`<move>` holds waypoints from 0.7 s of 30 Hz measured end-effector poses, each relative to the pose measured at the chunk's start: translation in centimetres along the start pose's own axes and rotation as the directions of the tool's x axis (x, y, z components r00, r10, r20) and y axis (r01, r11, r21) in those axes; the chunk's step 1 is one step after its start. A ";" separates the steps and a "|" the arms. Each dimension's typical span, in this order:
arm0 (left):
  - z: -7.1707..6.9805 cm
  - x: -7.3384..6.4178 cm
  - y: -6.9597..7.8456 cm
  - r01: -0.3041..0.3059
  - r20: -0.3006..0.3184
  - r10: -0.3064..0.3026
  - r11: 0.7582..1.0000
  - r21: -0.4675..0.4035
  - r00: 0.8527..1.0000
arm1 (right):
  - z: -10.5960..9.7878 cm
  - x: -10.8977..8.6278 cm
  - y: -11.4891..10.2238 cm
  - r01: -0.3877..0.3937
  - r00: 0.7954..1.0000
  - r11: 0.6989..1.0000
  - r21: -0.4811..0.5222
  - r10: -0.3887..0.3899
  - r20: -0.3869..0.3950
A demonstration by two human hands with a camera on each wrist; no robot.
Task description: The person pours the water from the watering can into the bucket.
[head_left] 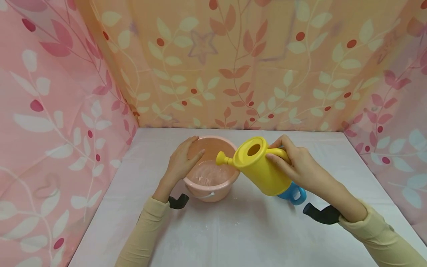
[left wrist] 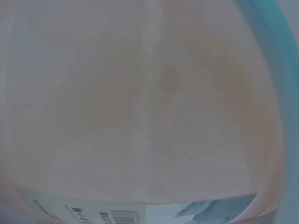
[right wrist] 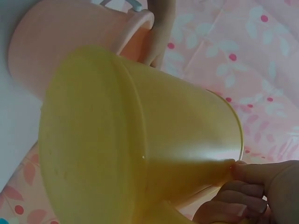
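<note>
In the head view my left hand point(head_left: 180, 161) grips the left rim of a pink bucket point(head_left: 207, 194), thumb toward its inside. Rippling water point(head_left: 208, 173) covers the bucket's bottom. My right hand point(head_left: 298, 163) holds a yellow watering can point(head_left: 265, 174) by its handle, raised and tilted left, with its spout over the bucket's right rim. The right wrist view shows the can point(right wrist: 182, 116) from its base side, fingers curled at the handle. Filling the left wrist view is the bucket's pale wall point(left wrist: 140, 102), close and blurred, with a printed label point(left wrist: 93, 212) low down.
A blue cup point(head_left: 298, 194) with a handle stands partly hidden behind the watering can. Water drops point(head_left: 237, 223) dot the white tabletop point(head_left: 207, 241) in front of the bucket. Leaf-patterned cloth point(head_left: 213, 74) walls the back and both sides.
</note>
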State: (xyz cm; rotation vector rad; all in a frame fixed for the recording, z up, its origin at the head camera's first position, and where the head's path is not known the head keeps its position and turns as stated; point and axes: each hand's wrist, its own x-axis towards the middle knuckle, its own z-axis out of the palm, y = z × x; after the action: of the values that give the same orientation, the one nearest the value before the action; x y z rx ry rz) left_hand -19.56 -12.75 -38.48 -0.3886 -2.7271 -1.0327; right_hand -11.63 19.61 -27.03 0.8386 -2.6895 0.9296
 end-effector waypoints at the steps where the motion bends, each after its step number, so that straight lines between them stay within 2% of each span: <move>1: 0.0 0.0 0.0 0.001 -0.002 -0.001 1.000 0.000 1.000 | 0.0 0.0 -0.1 -0.003 1.000 1.000 -0.001 0.003 0.004; 5: 0.1 0.0 0.0 -0.003 -0.005 0.003 1.000 0.002 1.000 | 0.0 0.0 -0.2 -0.010 1.000 1.000 -0.001 0.010 0.011; 12: 0.0 0.0 0.1 -0.002 -0.001 0.002 1.000 -0.001 1.000 | 0.0 0.0 0.1 0.037 0.999 0.999 -0.013 -0.037 -0.022; 21: 0.0 0.0 0.0 0.003 -0.001 -0.002 1.000 0.005 1.000 | 0.0 0.1 0.3 0.036 0.999 0.999 -0.007 -0.036 -0.028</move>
State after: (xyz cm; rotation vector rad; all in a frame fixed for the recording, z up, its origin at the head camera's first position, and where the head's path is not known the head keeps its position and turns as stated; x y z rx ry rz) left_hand -19.58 -12.72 -38.45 -0.3841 -2.7299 -1.0261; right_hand -11.90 19.80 -27.16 0.8627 -2.6431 0.9179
